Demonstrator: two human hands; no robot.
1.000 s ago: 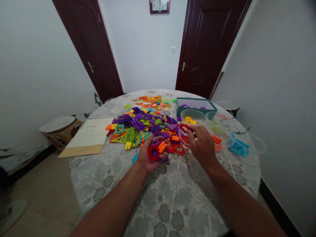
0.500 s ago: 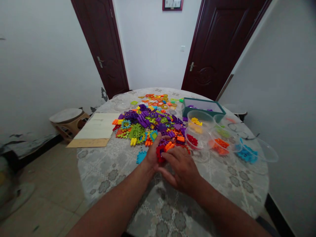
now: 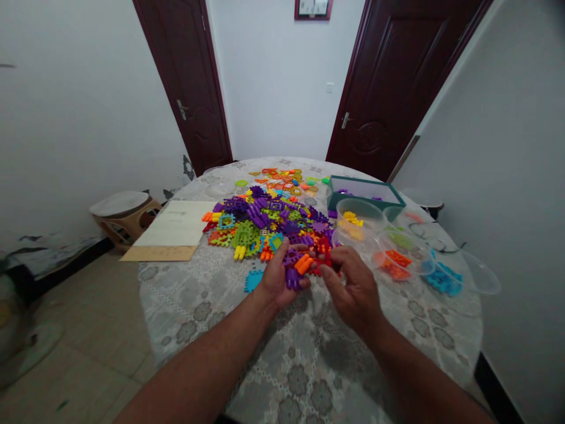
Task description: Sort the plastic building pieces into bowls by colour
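My left hand (image 3: 277, 281), palm up, cradles several plastic building pieces: a purple piece (image 3: 292, 278) low in the palm and an orange piece (image 3: 303, 264) above it. Just to the right, my right hand (image 3: 355, 288) pinches a red interlocking building piece (image 3: 325, 253) between thumb and fingers, apart from the left palm. Beyond both hands spreads a heap of purple, green, orange and yellow pieces (image 3: 260, 215). A flat blue square piece (image 3: 253, 281) lies on the table beside my left wrist.
Clear plastic tubs at right hold yellow pieces (image 3: 352, 219), orange pieces (image 3: 397, 264) and blue pieces (image 3: 442, 277). Behind them stands a green-edged box (image 3: 366, 187). A cream folder (image 3: 170, 227) lies at left on the round table's flowered cloth (image 3: 300, 377).
My right hand has moved right, away from the left palm, with the red piece now between its fingers. The purple piece in my left hand is now uncovered.
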